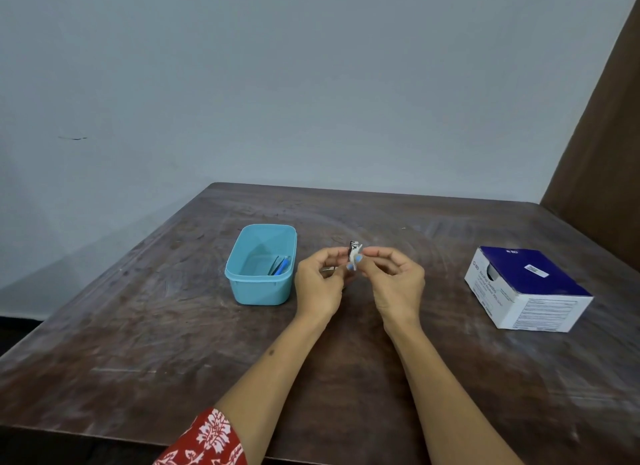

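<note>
Over the middle of the brown table, both hands meet around a small metal nail clipper [353, 247] that stands upright. My left hand [320, 286] grips its lower part with curled fingers. My right hand [396, 281] pinches a small white pad [357, 254] against the clipper's side. The lower end of the clipper is hidden behind my fingers.
A teal plastic tub [242, 284] stands left of my hands, with a blue-handled tool [282, 266] and other thin items inside. A blue and white cardboard box [526, 291] lies at the right. The table [138, 343] ends at a grey wall behind.
</note>
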`<state>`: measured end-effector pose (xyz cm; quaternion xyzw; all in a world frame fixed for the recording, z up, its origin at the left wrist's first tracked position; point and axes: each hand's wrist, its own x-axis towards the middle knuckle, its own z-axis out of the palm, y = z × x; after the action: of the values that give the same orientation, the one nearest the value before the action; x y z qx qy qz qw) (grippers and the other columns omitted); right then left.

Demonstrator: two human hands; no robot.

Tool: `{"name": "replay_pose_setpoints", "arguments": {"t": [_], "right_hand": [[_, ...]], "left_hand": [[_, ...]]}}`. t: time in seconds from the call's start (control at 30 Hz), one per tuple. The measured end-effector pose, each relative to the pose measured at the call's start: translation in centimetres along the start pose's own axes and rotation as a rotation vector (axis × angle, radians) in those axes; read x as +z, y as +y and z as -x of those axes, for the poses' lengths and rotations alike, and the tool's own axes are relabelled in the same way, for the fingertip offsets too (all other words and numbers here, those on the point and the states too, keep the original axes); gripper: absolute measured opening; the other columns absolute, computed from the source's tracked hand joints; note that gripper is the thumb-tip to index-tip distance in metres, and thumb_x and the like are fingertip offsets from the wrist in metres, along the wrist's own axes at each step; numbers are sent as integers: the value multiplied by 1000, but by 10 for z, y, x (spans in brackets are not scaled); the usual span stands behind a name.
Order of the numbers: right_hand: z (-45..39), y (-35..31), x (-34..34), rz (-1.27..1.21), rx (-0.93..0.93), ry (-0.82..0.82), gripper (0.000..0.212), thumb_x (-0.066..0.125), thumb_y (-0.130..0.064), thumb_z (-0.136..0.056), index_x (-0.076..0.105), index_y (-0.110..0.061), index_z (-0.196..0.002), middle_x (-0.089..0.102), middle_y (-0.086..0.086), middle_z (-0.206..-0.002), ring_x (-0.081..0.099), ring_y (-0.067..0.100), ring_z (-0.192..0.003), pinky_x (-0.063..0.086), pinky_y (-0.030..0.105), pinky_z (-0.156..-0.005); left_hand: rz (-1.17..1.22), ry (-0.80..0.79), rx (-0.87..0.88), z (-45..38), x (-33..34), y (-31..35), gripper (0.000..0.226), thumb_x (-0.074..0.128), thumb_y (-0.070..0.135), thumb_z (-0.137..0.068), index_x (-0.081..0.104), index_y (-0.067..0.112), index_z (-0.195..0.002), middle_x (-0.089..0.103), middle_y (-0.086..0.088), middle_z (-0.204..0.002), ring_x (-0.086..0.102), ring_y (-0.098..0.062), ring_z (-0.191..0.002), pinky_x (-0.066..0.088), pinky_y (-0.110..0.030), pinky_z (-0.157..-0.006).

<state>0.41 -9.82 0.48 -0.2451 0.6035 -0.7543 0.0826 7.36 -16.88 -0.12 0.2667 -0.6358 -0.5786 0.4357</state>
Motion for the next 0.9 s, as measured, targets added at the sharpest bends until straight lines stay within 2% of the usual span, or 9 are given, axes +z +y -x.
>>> {"name": "replay_pose_setpoints", "arguments": {"t": [0.13, 0.23, 0.47, 0.53, 0.67, 0.77, 0.83, 0.9], "right_hand": [[-1, 0, -2, 2, -38, -21, 16, 79, -4, -70, 73, -18, -76, 74, -1, -74, 70, 10, -72, 55, 21, -66], [-2, 2, -2, 7, -51, -23, 18, 78, -5, -72, 74, -23, -76, 73, -7, -72, 69, 4, -70, 52, 14, -62], [-5, 9, -1, 15, -8, -94, 17, 75, -11, -77, 73, -27, -81, 75, -2, -80, 71, 14, -80, 57, 29, -77], [-5, 10, -1, 29, 5, -125, 16, 74, -13, -78, 73, -28, -82, 75, 0, -81, 71, 16, -82, 57, 35, -81], [-4, 11, 1, 55, 11, -163, 6, 70, -19, -83, 72, -24, -85, 74, 3, -77, 70, 23, -81, 55, 43, -85], [-4, 12, 2, 72, 5, -141, 6, 66, -23, -87, 70, -19, -88, 71, 5, -73, 68, 18, -68, 55, 38, -80], [-4, 12, 2, 62, 10, -119, 8, 64, -24, -88, 67, -18, -92, 70, 10, -81, 65, 12, -61, 56, 29, -68], [-4, 13, 2, 92, -13, -131, 11, 62, -25, -89, 65, -16, -94, 69, 10, -85, 65, 11, -63, 53, 23, -62]], "left_hand": [[36, -34, -2, 1, 0, 0, 36, 62, -9, -82, 69, 26, -88, 70, -3, -83, 69, -14, -77, 58, -24, -67], [53, -74, -4, 1, 0, 0, 36, 62, -9, -82, 69, 25, -90, 70, -8, -85, 70, -18, -80, 58, -25, -68], [120, -81, -13, 0, 0, 0, 36, 59, -11, -83, 69, 22, -92, 70, -5, -83, 69, -13, -77, 56, -18, -65], [128, -75, -27, 0, -1, 1, 31, 59, -10, -83, 69, 14, -99, 70, -10, -91, 70, -15, -78, 54, -16, -63], [108, -79, -37, -1, -1, 1, 30, 61, -7, -83, 68, 14, -104, 64, -20, -111, 70, -18, -78, 54, -15, -62], [106, -102, -34, 0, 1, 2, 32, 62, -8, -82, 68, 13, -105, 65, -20, -110, 71, -17, -75, 55, -17, -63], [118, -113, -23, 2, 2, 3, 35, 62, -9, -81, 69, 21, -98, 67, -19, -107, 72, -14, -72, 55, -17, -63], [103, -91, -13, 2, 2, 3, 40, 61, -10, -82, 68, 29, -91, 67, -19, -107, 71, -12, -70, 54, -17, -61]]}}
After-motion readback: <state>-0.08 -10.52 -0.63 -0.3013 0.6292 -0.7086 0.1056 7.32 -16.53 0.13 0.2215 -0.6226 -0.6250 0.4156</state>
